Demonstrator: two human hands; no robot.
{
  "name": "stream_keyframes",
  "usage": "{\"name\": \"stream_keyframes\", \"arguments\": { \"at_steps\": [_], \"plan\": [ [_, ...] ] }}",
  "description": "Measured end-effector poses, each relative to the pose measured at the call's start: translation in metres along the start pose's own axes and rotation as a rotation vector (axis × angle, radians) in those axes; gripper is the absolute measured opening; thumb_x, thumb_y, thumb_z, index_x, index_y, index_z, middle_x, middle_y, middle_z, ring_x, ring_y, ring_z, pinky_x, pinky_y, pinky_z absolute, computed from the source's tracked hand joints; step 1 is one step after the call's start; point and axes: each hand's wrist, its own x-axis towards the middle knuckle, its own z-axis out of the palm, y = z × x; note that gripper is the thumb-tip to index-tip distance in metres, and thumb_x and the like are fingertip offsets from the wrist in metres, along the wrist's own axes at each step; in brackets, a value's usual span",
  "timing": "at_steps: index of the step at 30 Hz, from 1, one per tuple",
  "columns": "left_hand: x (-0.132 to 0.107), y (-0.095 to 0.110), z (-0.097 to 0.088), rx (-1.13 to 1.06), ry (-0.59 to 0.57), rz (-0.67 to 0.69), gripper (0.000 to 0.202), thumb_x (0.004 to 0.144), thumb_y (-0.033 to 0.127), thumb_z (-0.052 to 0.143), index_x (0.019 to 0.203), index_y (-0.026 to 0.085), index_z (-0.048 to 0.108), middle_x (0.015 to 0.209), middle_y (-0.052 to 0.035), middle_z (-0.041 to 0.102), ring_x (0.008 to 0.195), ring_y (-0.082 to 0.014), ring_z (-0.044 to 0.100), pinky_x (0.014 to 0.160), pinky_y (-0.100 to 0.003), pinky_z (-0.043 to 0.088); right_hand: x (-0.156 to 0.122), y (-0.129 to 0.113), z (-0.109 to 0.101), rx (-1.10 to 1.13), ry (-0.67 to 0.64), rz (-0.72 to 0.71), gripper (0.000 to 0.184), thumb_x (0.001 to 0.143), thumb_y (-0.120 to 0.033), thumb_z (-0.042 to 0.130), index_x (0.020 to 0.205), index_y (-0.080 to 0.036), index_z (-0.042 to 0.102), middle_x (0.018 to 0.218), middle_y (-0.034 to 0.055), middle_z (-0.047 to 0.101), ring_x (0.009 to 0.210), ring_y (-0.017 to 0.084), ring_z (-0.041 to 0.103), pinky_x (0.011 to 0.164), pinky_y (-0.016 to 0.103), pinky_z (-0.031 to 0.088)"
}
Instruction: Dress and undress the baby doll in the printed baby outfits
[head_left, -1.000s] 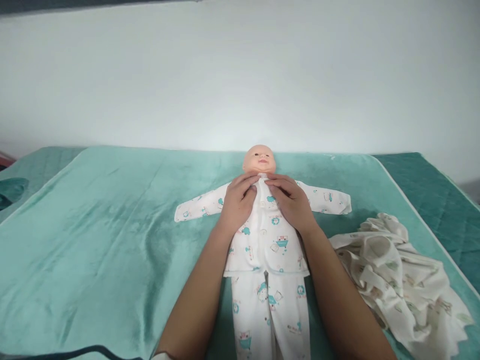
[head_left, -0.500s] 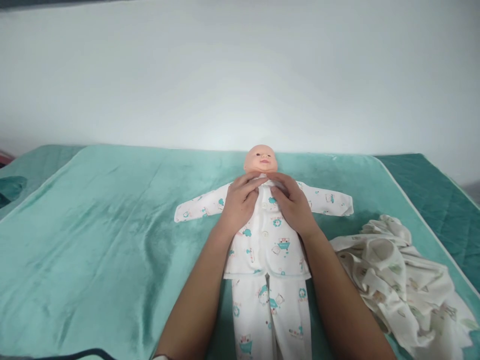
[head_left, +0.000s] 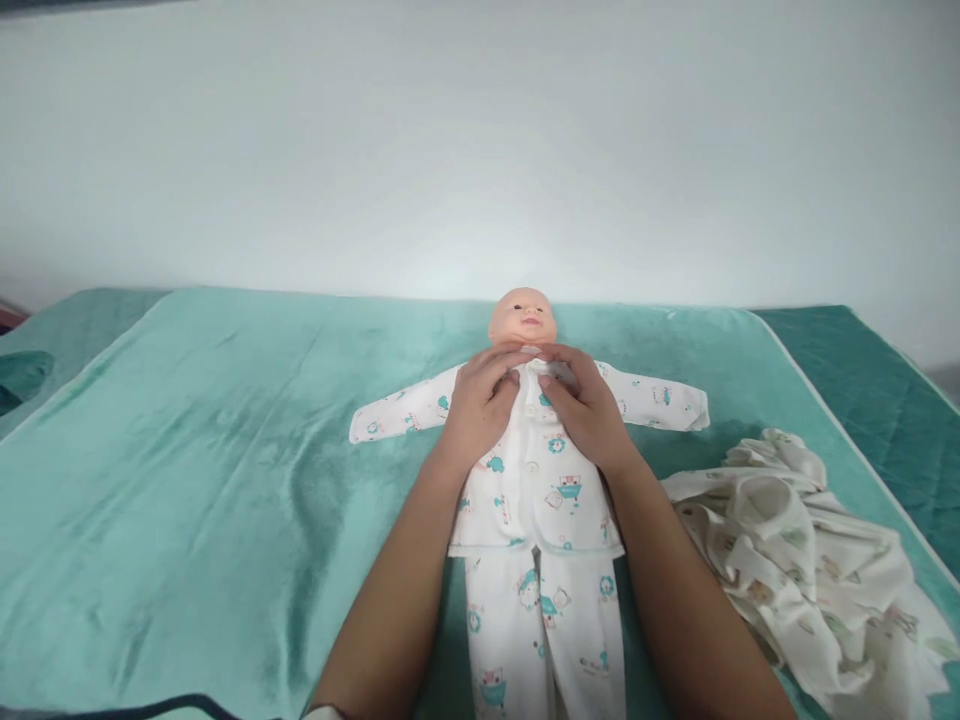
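Observation:
A baby doll lies on its back, its head toward the wall and its sleeves spread out to both sides. It wears a white long-sleeved pajama top with teal and pink prints, buttoned down the front, and matching pajama pants. My left hand is at the collar just under the doll's chin, fingers and thumb closed on the cloth. Opposite it, my right hand grips the other side of the collar, its thumb beside the front placket. The fingertips of both hands nearly meet and partly hide the neckline.
A crumpled heap of white printed cloth lies right of my right forearm. Beneath everything spreads a teal plush blanket, over a darker quilted cover. A pale wall rises behind. A dark cord shows at the lower left.
Both hands stay at the collar. The left fingers have shifted slightly, with the index drawn up closer to the neckline. The doll and the cloth heap lie as before.

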Motion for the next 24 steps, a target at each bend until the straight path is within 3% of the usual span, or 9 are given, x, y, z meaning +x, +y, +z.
{"name": "stream_keyframes", "arguments": {
  "at_steps": [5,10,19,24],
  "plan": [
    [-0.0010,-0.0023,-0.0001,-0.033,0.008,0.014,0.039,0.095,0.013,0.046,0.112,0.030,0.076,0.132,-0.0010,0.069,0.128,-0.0183,0.061,0.113,-0.039,0.048,0.0004,-0.0020,-0.0004,-0.001,0.012,-0.033,0.027,0.095,-0.031,0.056,0.122,-0.030,0.060,0.125,0.0033,0.063,0.121,0.022,0.055,0.100,0.041,0.048],
    [-0.0011,-0.0009,-0.0007,-0.064,0.001,-0.005,0.038,0.095,0.013,0.047,0.119,0.030,0.073,0.134,-0.0016,0.067,0.130,-0.0185,0.059,0.115,-0.040,0.047,0.0000,-0.0016,0.0001,0.025,0.035,-0.024,0.022,0.095,-0.031,0.055,0.116,-0.028,0.061,0.120,0.0031,0.064,0.117,0.022,0.057,0.096,0.039,0.050],
    [-0.0015,-0.0009,-0.0008,-0.054,-0.014,-0.022,0.038,0.095,0.013,0.046,0.104,0.031,0.078,0.133,0.0004,0.068,0.129,-0.0177,0.060,0.115,-0.040,0.047,0.0016,-0.0017,-0.0006,-0.018,0.006,-0.002,0.028,0.094,-0.030,0.055,0.120,-0.030,0.062,0.122,0.0026,0.065,0.115,0.022,0.058,0.097,0.041,0.049],
    [-0.0027,0.0026,-0.0012,-0.111,0.029,-0.055,0.029,0.094,0.015,0.051,0.107,0.029,0.073,0.134,-0.0033,0.066,0.130,-0.0199,0.060,0.113,-0.042,0.048,0.0003,-0.0007,-0.0001,0.068,0.092,0.077,0.022,0.092,-0.034,0.058,0.112,-0.027,0.064,0.111,0.0024,0.067,0.093,0.019,0.062,0.083,0.035,0.053]
  ]
}}
